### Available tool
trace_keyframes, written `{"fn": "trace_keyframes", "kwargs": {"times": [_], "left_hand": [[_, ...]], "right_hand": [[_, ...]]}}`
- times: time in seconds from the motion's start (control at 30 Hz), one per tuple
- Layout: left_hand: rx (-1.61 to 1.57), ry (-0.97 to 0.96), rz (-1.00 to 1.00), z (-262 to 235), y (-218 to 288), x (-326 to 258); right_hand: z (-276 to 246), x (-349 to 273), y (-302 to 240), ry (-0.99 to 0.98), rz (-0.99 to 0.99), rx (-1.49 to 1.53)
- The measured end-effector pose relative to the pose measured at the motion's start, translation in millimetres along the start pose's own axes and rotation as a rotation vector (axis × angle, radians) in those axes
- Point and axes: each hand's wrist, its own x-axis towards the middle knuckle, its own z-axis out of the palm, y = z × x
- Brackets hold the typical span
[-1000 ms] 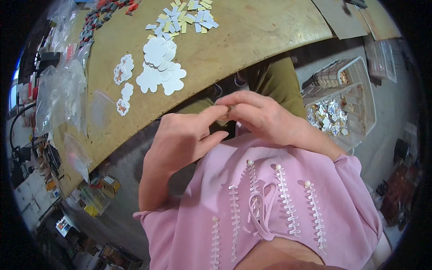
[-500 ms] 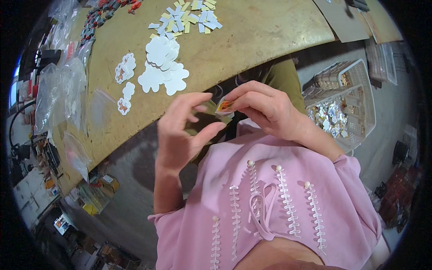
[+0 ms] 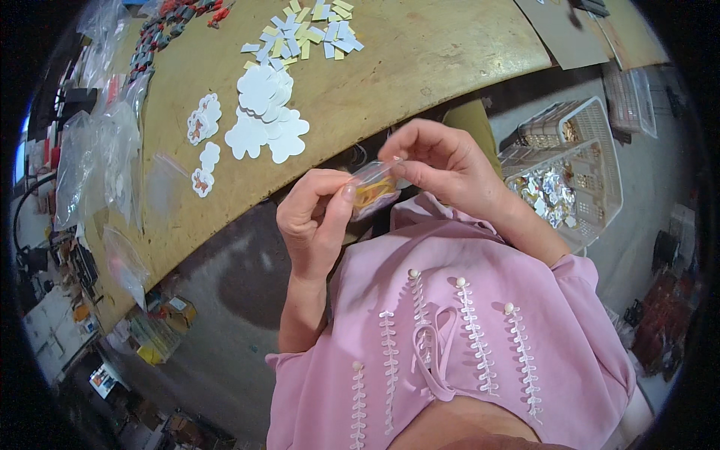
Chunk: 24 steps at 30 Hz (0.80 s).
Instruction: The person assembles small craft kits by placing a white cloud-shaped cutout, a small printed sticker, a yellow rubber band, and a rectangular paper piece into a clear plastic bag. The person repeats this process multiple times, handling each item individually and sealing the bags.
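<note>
A small clear plastic bag (image 3: 373,193) with yellow and orange contents is held up over my lap, just off the table's front edge. My left hand (image 3: 315,217) pinches its left edge between thumb and fingers. At the bag's upper right corner, my right hand (image 3: 444,161) has thumb and forefinger closed on the plastic. The exact kind of the contents is too small to make out.
On the table (image 3: 420,71) lie white flower-shaped cards (image 3: 264,94), yellow and pale blue strips (image 3: 304,34), and printed cut-outs (image 3: 202,120). Clear plastic bags (image 3: 120,157) gather at the left. A white basket (image 3: 611,180) of shiny packets (image 3: 551,191) stands on the right.
My left hand has come in from the side and closed on the bag's left edge. The bag now shows broadly between both hands.
</note>
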Motion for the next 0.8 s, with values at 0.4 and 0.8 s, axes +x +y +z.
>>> {"fn": "trace_keyframes", "kwargs": {"times": [0.4,0.8], "left_hand": [[0.203,-0.092,0.116,5.5,-10.2,11.2],[0.274,-0.002,0.133,30.3,-9.2,15.6]], "right_hand": [[-4.9,0.4,10.3,0.056,0.073,-0.048],[4.2,-2.8,10.1,0.107,-0.055,-0.344]]}}
